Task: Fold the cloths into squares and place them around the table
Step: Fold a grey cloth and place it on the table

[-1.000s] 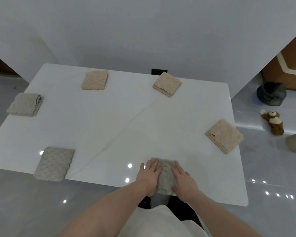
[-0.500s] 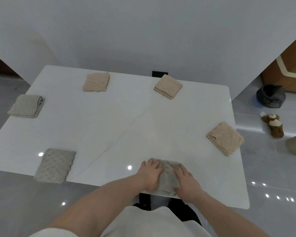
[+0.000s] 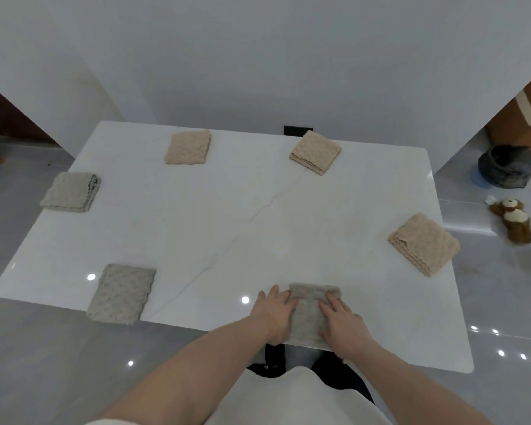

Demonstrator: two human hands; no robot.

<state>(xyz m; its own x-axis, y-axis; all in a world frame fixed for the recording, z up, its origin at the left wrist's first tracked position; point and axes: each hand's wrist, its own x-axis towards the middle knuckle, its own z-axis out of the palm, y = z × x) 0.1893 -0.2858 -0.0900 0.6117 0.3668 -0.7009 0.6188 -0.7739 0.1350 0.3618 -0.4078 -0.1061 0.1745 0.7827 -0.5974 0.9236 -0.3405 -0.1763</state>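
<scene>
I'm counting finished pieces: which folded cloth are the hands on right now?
The grey textured cloth at the near table edge: the left hand and right hand press it flat. The other five folded cloths lie untouched.

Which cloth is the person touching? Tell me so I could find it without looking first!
Start at the big white table, then go to its near edge, right in front of the person. The grey cloth there lies between the left hand and right hand, which press flat on it. It is the only cloth with hands on it.
</scene>
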